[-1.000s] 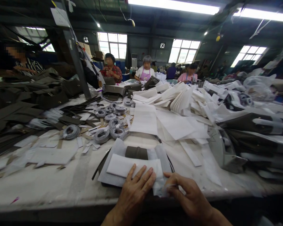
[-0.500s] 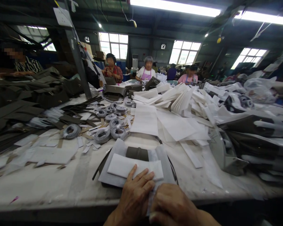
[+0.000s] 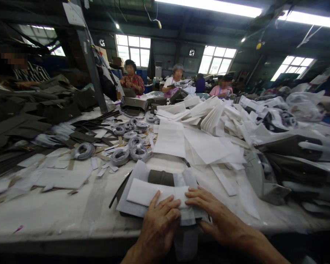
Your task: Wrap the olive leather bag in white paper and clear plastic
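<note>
A dark olive handbag [image 3: 161,178] lies on the table in front of me, with whitish wrapping sheet [image 3: 139,170] around its sides. Across it rests a folded white foam pad [image 3: 143,191]. My left hand [image 3: 160,223] presses on the pad's lower edge, fingers spread. At the pad's right end, my right hand [image 3: 217,212] lies with fingers stretched over it and the thumb lower, by the bag's edge. Between the hands a translucent strip [image 3: 187,216] runs down over the bag's front edge; its lower end hangs below. A thin dark strap [image 3: 120,189] sticks out at the left.
Plastic-wrapped coiled straps [image 3: 120,157] and paper scraps lie to the left, beyond them piled dark bags [image 3: 19,126]. White foam sheets [image 3: 169,139] are heaped ahead. More wrapped bags [image 3: 297,161] stand at right. A metal post [image 3: 95,69] rises at back left; co-workers sit across the table.
My right hand has gone from a closed fist near the table edge up to the pad's right end, fingers now extended. The left hand stays put. The translucent strip now shows between them.
</note>
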The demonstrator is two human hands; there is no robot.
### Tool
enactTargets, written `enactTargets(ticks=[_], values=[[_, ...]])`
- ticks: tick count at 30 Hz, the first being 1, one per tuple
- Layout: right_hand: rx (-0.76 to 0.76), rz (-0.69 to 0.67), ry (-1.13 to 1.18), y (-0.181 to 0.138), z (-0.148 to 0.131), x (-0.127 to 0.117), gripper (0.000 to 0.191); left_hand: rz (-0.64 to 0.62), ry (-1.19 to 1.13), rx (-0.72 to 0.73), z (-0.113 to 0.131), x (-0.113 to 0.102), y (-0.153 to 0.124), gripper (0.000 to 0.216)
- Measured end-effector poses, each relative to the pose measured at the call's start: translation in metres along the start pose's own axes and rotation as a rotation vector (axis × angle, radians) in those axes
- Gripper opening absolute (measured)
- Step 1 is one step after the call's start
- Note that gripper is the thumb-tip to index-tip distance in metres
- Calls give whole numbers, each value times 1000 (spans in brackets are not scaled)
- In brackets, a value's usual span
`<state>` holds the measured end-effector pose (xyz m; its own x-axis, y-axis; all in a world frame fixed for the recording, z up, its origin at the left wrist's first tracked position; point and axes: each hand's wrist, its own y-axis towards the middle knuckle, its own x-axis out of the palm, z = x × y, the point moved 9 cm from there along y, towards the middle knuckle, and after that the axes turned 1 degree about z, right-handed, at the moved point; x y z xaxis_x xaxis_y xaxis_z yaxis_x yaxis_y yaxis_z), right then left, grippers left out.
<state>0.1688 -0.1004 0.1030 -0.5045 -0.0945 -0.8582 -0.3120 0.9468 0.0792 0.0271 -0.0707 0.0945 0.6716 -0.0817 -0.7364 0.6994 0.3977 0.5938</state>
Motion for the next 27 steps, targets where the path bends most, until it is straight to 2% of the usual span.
enactTargets(ticks=[4, 9, 11, 17, 23, 27], values=[[-52, 47, -56, 2, -7, -4, 65, -9, 9, 7, -1, 1, 0, 26], [-213, 236, -89, 9, -28, -10, 22, -21, -12, -14, -3, 3, -3, 35], [-250, 305, -73, 10, -32, -10, 14, -22, -17, -23, -3, 2, -4, 39], [-299, 409, -67, 8, -42, -8, 19, -49, 3, -20, -5, 5, -6, 48], [-214, 487, 43, 10, -40, -12, 16, -46, 9, -10, -4, 3, -5, 51], [-263, 511, 35, 8, -48, -14, 18, -57, 18, 0, -2, 1, -4, 51]])
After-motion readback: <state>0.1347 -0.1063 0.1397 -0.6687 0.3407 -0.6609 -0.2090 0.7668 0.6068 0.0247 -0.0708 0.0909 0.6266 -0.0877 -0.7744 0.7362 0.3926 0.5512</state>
